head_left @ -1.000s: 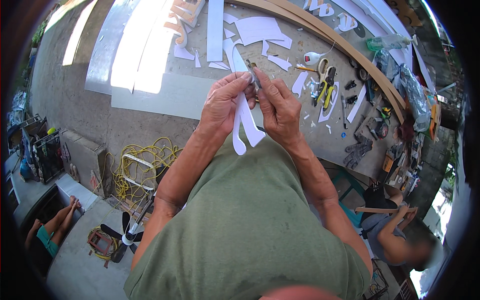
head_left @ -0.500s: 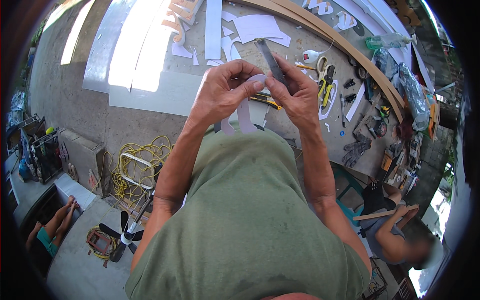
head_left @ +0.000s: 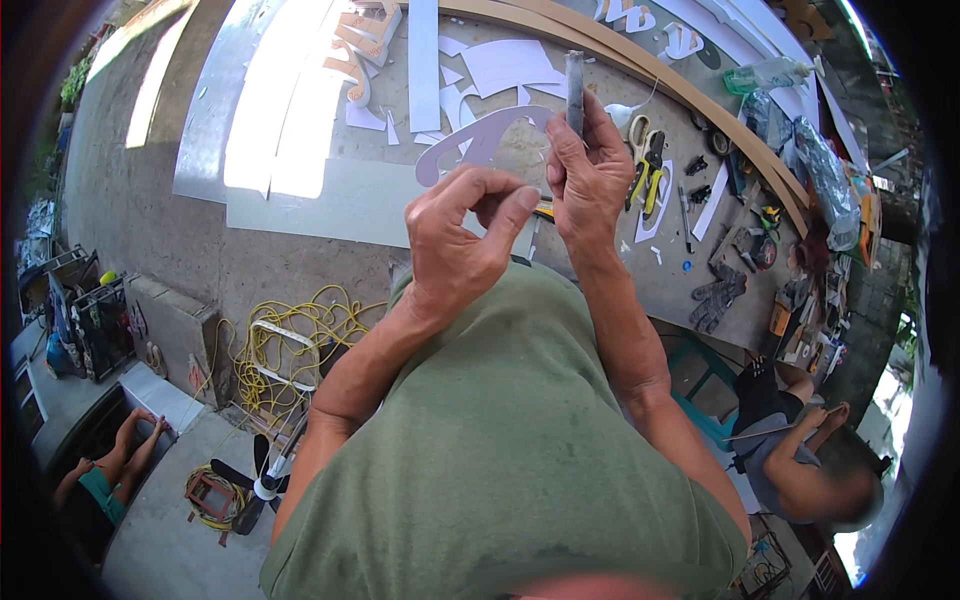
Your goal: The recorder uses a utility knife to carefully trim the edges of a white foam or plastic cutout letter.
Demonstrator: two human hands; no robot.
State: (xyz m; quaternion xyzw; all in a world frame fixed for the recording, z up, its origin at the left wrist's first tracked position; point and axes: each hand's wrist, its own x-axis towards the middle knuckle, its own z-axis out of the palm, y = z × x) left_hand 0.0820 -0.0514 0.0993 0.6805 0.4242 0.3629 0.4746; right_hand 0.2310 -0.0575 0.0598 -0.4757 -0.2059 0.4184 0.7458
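Note:
My right hand [head_left: 585, 170] grips a narrow, dark, flat metal tool [head_left: 574, 85] upright, with a long curved white cut piece [head_left: 455, 150] reaching leftward from its fingertips. Below that piece, my left hand [head_left: 465, 235] has its fingers curled and thumb close to them; what they hold, if anything, is hidden. A yellow cutter [head_left: 545, 208] shows partly behind the hands. White offcuts [head_left: 500, 65], a grey sheet [head_left: 300, 195], scissors [head_left: 638, 130] and yellow-handled snips [head_left: 653, 175] lie on the worktable [head_left: 740, 305].
Long brown strips [head_left: 740, 140] arc across the table's right side. A grey glove [head_left: 715, 295] lies near its edge. At lower right, a seated person [head_left: 800, 470] holds a strip; another person's legs [head_left: 125, 460] show at lower left. Yellow cord [head_left: 290, 350] and a fan [head_left: 260, 485] stand leftward.
The metal tool has risen in my right hand and turned upright. The white piece has swung up and left, above my left hand, which has moved down from it.

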